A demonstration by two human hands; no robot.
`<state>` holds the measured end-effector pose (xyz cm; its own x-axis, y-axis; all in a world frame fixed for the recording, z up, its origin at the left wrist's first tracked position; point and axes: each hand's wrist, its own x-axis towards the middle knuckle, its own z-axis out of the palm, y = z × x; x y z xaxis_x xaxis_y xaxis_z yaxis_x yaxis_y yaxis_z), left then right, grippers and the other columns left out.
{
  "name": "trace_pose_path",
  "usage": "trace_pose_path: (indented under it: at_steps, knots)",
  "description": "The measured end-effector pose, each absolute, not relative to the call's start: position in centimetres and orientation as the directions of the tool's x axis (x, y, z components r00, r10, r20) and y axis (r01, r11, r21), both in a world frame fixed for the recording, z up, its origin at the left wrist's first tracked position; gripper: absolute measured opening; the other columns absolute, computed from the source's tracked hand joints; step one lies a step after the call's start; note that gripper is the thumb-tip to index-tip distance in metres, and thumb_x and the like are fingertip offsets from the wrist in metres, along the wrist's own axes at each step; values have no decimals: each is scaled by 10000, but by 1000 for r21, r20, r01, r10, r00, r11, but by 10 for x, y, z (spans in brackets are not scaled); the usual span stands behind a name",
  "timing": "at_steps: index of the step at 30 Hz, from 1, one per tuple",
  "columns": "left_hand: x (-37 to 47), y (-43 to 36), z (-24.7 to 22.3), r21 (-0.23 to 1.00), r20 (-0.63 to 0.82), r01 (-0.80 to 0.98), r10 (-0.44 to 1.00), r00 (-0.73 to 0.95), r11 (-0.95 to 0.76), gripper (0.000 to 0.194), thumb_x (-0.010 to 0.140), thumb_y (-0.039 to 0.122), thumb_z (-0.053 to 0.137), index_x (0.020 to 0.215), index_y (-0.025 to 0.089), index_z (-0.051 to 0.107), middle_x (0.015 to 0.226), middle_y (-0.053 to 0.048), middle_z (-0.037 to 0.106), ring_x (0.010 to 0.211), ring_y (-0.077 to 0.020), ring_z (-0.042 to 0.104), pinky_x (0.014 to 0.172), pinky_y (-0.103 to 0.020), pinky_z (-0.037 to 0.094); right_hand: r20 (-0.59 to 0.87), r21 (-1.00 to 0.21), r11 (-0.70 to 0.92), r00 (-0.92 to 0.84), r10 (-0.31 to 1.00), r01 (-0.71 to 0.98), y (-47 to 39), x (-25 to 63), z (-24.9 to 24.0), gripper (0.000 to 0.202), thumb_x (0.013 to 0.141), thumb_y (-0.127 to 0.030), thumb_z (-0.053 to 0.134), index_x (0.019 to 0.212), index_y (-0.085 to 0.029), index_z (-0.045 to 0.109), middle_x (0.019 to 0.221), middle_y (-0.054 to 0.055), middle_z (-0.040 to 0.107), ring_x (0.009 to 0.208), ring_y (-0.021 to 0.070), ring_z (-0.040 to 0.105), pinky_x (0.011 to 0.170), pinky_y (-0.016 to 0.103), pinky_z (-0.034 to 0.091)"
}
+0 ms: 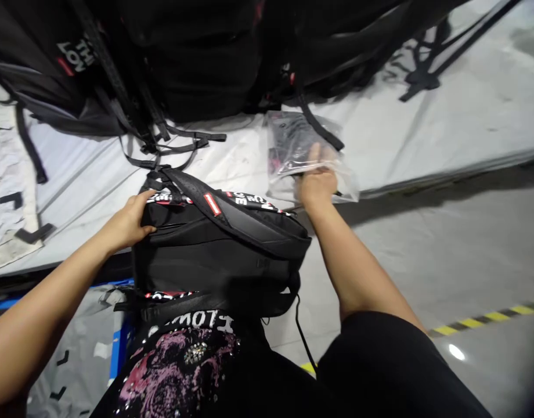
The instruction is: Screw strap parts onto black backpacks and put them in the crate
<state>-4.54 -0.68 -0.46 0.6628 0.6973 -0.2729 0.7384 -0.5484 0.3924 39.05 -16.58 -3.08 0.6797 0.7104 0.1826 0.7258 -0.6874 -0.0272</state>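
A black backpack (215, 261) with white lettering and a red label on its strap lies sideways against my body, at the table's front edge. Its left end is gripped by my left hand (130, 220), thumb on the near side and fingers over the top. To the right, my right hand (319, 183) is at the near edge of a clear plastic bag (288, 168), its fingertips showing through the film. Something dark lies folded inside that bag. Whether the fingers also pinch the contents is hidden.
Several black backpacks (192, 64) stand along the back of the white-covered table (458, 116), straps hanging forward. A blue-edged bin (116, 354) with grey plastic and small black pieces is at lower left. Yellow-black tape (493, 318) marks the floor at right.
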Motion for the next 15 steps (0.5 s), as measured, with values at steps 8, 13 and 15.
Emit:
trace_pose_path:
  at_steps: [8,13,15]
  knots:
    - [-26,-3,47,654,-365,691,672,644,-308,762,844,708,454,1356,157,578,1457,-126,548,1357,-333,480,1164,-428,334,191,-122,-654,664,723,747,-160,404,-43,550,914,-117,475,1449,8,482,1439,365,467,1331,439,478,954,513,354]
    - [27,17,28,856,-335,515,819,466,57,601,792,700,568,905,131,724,1035,-154,741,1119,-350,625,1029,-462,434,276,-127,-612,620,734,781,-155,412,-50,583,924,-204,420,1503,-150,461,1367,318,552,1262,412,542,903,536,383]
    - [44,19,22,944,-274,303,826,493,132,449,738,538,701,934,134,696,1001,-126,742,1048,-296,655,992,-424,470,272,-134,-588,600,752,797,-155,415,-50,562,917,-225,381,1458,-217,532,1339,293,578,1224,400,569,874,547,397]
